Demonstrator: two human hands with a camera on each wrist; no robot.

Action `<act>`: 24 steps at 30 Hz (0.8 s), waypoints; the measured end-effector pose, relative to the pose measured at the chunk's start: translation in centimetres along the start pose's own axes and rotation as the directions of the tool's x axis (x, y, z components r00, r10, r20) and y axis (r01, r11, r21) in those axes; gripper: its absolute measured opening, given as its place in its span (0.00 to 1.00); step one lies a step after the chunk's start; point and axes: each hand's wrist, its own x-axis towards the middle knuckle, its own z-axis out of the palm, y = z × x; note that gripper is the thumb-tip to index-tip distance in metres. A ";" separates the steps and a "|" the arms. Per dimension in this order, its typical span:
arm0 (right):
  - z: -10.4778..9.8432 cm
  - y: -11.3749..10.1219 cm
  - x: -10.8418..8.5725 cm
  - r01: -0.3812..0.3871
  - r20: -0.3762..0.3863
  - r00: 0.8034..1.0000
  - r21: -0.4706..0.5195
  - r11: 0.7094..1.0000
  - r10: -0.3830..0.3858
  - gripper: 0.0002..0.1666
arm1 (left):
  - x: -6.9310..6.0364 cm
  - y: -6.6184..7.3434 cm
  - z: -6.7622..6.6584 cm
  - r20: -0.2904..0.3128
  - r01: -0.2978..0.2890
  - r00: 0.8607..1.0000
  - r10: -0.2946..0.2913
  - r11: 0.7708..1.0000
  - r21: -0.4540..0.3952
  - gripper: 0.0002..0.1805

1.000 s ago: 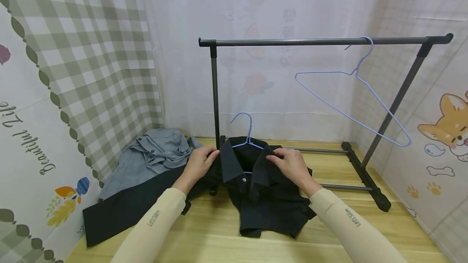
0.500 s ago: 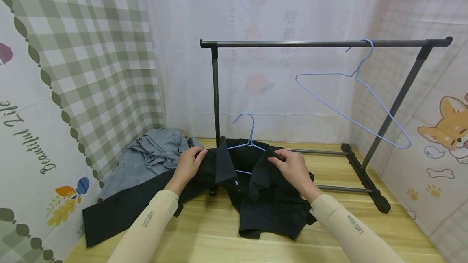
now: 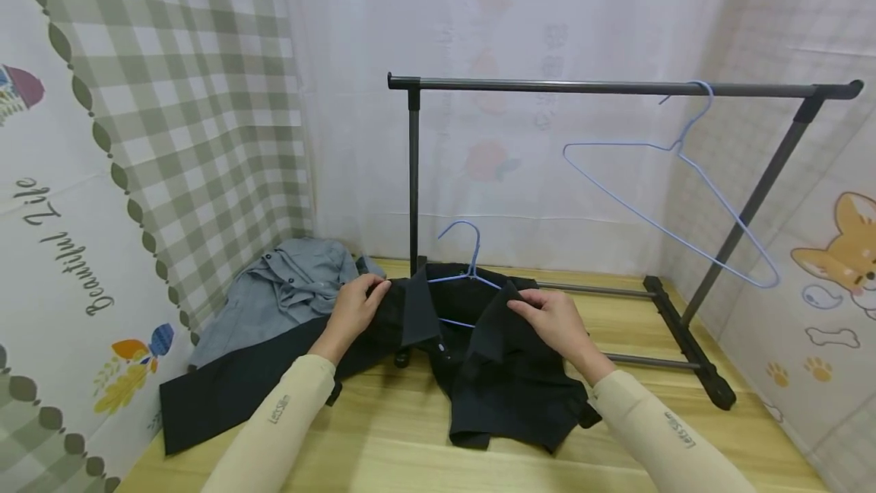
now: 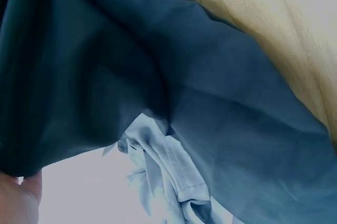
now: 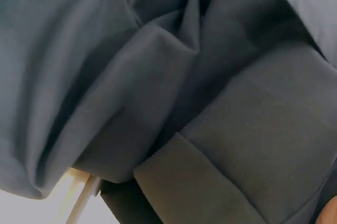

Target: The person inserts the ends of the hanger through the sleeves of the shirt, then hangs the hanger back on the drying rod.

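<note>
Black cloth in both hands: a shirt [image 3: 509,394] on the wooden table [image 3: 386,447], by the near left foot of a dark metal rack [image 3: 547,87], with one sleeve [image 3: 236,380] stretched out to the left. Inside the shirt, between the spread collar flaps, a blue wire hanger [image 3: 475,253], with its hook upright above the neck opening and its shoulders partly hidden under cloth.

Pinching the shirt near its shoulder with the left hand [image 3: 352,309], thumb against fingers; a bit of this pinch also at the lower left of the left wrist view. Pinching the collar's other flap with the right hand [image 3: 556,322]; in the right wrist view, mostly folds of cloth, with only a sliver of skin at the lower right edge. Both arms reaching forward from below in pale yellow sleeves [image 3: 284,417], well apart at the elbows and angled inward toward the collar.

On the rack's rail, a second blue hanger [image 3: 678,148]. Behind the black sleeve, a rumpled grey garment [image 3: 290,287], heaped near the checked curtain [image 3: 226,120].
</note>
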 end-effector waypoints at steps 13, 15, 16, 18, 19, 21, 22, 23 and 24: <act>-3.2 0.9 0.7 -0.224 -0.158 0.961 0.046 0.974 0.228 0.22 | -0.2 -1.0 -0.5 0.014 0.085 0.996 -0.084 0.996 -0.006 0.17; -3.7 1.1 0.7 -0.256 -0.200 0.943 0.076 0.964 0.267 0.24 | -0.3 -1.1 -0.4 0.023 0.082 0.996 -0.083 0.996 0.028 0.15; -3.9 1.2 0.7 -0.268 -0.220 0.935 0.078 0.960 0.279 0.24 | -0.3 -1.2 -0.3 0.023 0.075 0.997 -0.076 0.996 0.046 0.14; -4.2 1.4 0.7 -0.286 -0.248 0.923 0.073 0.955 0.296 0.25 | -0.4 -1.2 -0.2 0.021 0.060 0.998 -0.061 0.996 0.072 0.12; -4.3 1.5 0.7 -0.295 -0.257 0.918 0.068 0.953 0.302 0.25 | -0.4 -1.3 -0.2 0.020 0.054 0.998 -0.055 0.995 0.081 0.11; -4.4 1.6 0.7 -0.309 -0.269 0.911 0.060 0.949 0.313 0.25 | -0.4 -1.3 0.0 0.014 0.041 0.999 -0.042 0.995 0.094 0.10; -4.4 1.6 0.7 -0.315 -0.274 0.907 0.058 0.947 0.319 0.25 | -0.5 -1.3 0.0 0.011 0.038 0.999 -0.039 0.995 0.096 0.10; -4.3 1.6 0.7 -0.320 -0.279 0.904 0.057 0.946 0.323 0.25 | -0.5 -1.3 0.0 0.009 0.035 0.999 -0.036 0.995 0.097 0.10; -4.3 1.6 0.7 -0.327 -0.283 0.900 0.060 0.943 0.330 0.25 | -0.5 -1.3 0.1 0.008 0.035 0.999 -0.036 0.995 0.097 0.10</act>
